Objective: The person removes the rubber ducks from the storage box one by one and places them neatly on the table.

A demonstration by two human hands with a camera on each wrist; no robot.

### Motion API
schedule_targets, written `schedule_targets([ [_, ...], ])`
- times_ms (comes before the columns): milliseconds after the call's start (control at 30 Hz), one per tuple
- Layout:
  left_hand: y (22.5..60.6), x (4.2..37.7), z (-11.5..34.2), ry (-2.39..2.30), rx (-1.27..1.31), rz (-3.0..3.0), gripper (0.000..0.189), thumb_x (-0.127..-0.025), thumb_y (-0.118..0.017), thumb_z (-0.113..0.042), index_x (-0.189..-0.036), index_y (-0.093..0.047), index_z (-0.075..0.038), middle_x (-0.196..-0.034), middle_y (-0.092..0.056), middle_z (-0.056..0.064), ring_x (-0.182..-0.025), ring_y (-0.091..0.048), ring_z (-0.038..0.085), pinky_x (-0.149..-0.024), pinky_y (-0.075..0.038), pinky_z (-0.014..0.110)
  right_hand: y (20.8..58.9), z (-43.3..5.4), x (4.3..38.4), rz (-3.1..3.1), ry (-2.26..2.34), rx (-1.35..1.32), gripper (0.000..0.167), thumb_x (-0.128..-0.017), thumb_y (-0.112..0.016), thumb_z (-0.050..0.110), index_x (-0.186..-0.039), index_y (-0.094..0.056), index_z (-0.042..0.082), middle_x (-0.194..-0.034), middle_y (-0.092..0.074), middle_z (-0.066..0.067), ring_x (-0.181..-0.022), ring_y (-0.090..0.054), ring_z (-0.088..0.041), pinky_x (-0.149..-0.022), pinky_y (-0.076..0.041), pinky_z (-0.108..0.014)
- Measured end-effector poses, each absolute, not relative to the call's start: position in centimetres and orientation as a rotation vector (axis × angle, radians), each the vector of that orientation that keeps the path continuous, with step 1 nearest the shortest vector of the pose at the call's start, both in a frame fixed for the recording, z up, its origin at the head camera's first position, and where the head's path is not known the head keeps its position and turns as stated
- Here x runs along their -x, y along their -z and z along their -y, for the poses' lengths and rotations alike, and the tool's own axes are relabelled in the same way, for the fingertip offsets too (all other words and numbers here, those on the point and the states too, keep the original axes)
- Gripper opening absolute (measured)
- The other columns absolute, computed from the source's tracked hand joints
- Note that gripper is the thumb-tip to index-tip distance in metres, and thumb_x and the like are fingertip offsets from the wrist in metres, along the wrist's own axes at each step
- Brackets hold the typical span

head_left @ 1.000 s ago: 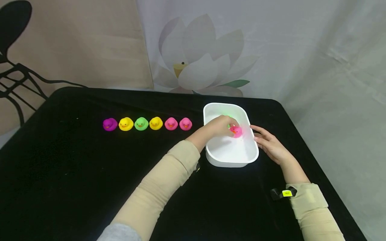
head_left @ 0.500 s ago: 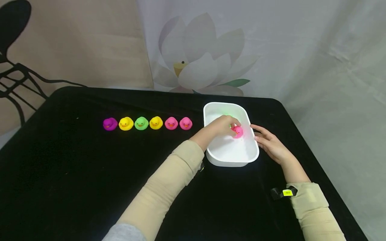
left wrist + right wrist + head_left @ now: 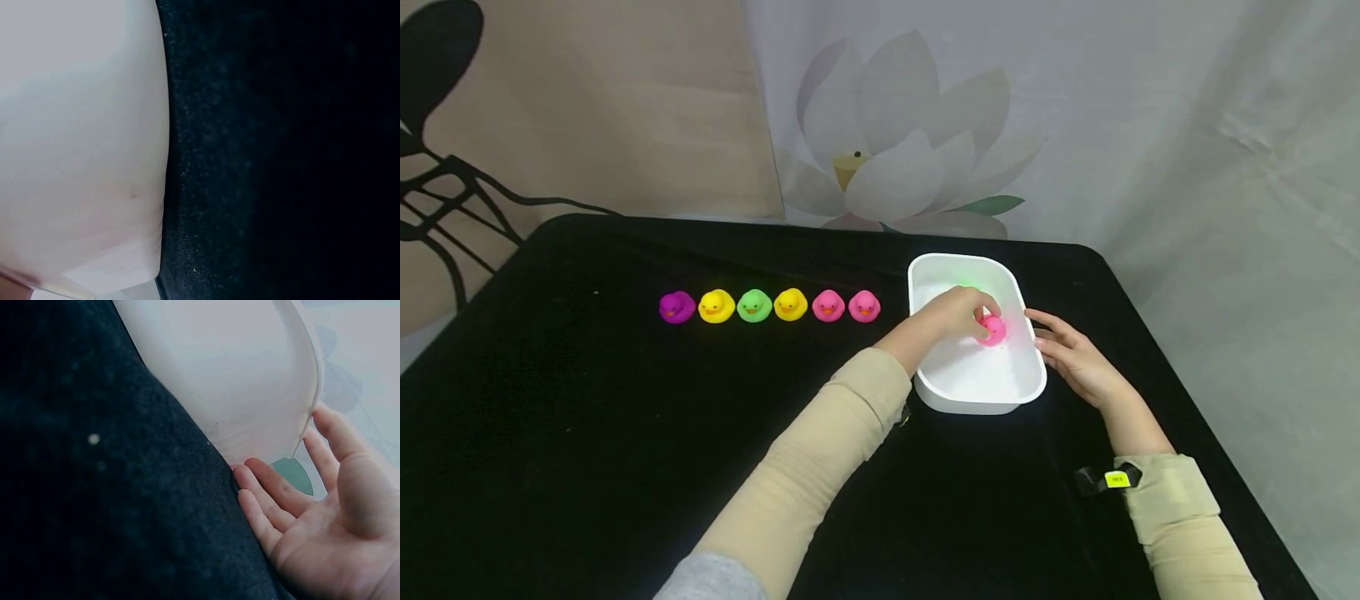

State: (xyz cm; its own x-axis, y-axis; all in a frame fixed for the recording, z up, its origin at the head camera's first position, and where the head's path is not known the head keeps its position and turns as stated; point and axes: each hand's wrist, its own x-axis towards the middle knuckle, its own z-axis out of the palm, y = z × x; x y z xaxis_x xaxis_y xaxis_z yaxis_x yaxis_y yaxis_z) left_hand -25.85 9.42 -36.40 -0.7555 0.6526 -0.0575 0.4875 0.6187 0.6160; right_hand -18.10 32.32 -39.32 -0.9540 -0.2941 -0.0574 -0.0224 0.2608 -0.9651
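My left hand (image 3: 953,313) reaches down into a white plastic tub (image 3: 977,390) and pinches a pink rubber duck (image 3: 996,331) near the tub's right wall. Behind those fingers, a patch of green (image 3: 972,284) shows inside the tub, mostly hidden. My right hand (image 3: 1078,360) is at the tub's outer right side, its fingers loosely extended. In the right wrist view the fingertips of that hand (image 3: 350,512) touch the tub wall (image 3: 225,381) and its rim. The left wrist view shows only the tub's outside (image 3: 81,162) and dark cloth, with the grasp out of sight.
Left of the tub runs a row of rubber ducks: purple (image 3: 677,307), yellow (image 3: 717,307), green (image 3: 754,307), another yellow (image 3: 791,305), then two pink ones, the last pink duck (image 3: 864,307) nearest the tub. Black cloth (image 3: 587,433) covers the table. A black chair (image 3: 437,75) stands behind left.
My left hand and the pink duck have shifted slightly right inside the tub, then held nearly still. The right hand stays at the tub's side, and the duck row is unchanged.
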Motion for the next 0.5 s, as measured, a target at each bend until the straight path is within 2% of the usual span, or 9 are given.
schedule_targets([
  [133, 36.21, 25.72, -9.4, -0.844, -0.898, -2.581, 0.037, -0.085, -0.074, -0.02, -0.121, -0.066, -0.017, -0.095, -0.061, 0.0, -0.088, -0.054, 0.015, -0.072, -0.045, 0.021, 39.28, -32.32, 18.07, -2.304, 1.77, 0.3, 0.052, -0.1, -0.051, 0.02, -0.148, -0.032, 0.011, -0.138, -0.041, -0.019, -0.111, -0.056, -0.012, -0.093, -0.043, -0.024],
  [367, 36.15, 25.74, -9.44, -0.834, -0.911, -2.602, 0.033, -0.083, -0.075, -0.02, -0.116, -0.068, -0.016, -0.104, -0.062, -0.002, -0.095, -0.053, 0.013, -0.084, -0.043, 0.021, 39.33, -32.37, 18.11, -2.315, 1.759, 0.288, 0.053, -0.1, -0.051, 0.021, -0.148, -0.032, 0.011, -0.138, -0.041, -0.019, -0.112, -0.056, -0.012, -0.094, -0.043, -0.024],
  [500, 36.07, 25.62, -9.23, -0.877, -0.953, -2.597, 0.032, -0.083, -0.075, -0.019, -0.115, -0.068, -0.014, -0.106, -0.064, -0.003, -0.096, -0.053, 0.013, -0.086, -0.042, 0.02, 39.39, -32.42, 18.07, -2.316, 1.758, 0.3, 0.052, -0.1, -0.05, 0.021, -0.148, -0.032, 0.012, -0.138, -0.042, -0.018, -0.113, -0.056, -0.013, -0.094, -0.043, -0.025],
])
